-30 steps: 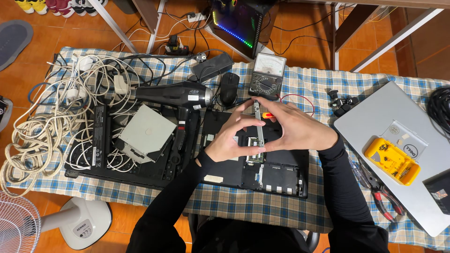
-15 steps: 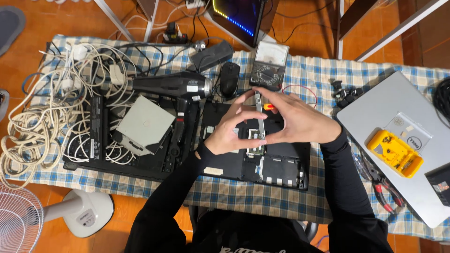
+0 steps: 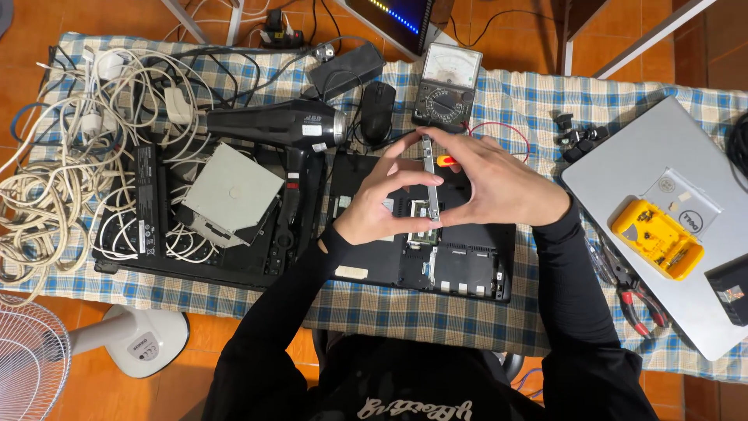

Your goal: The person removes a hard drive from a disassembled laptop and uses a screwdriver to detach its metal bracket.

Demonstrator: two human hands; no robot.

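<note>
Both hands, the left hand (image 3: 374, 204) and the right hand (image 3: 499, 187), pinch a thin metal strip (image 3: 430, 181) upright over the open black laptop (image 3: 467, 265), so it stays steady.

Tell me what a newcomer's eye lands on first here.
First, the two hands, left hand and right hand, meeting around a thin metal bracket above the opened black laptop base at centre. Then the black hair dryer beside the white cable tangle, and the yellow case on the silver laptop.
</note>
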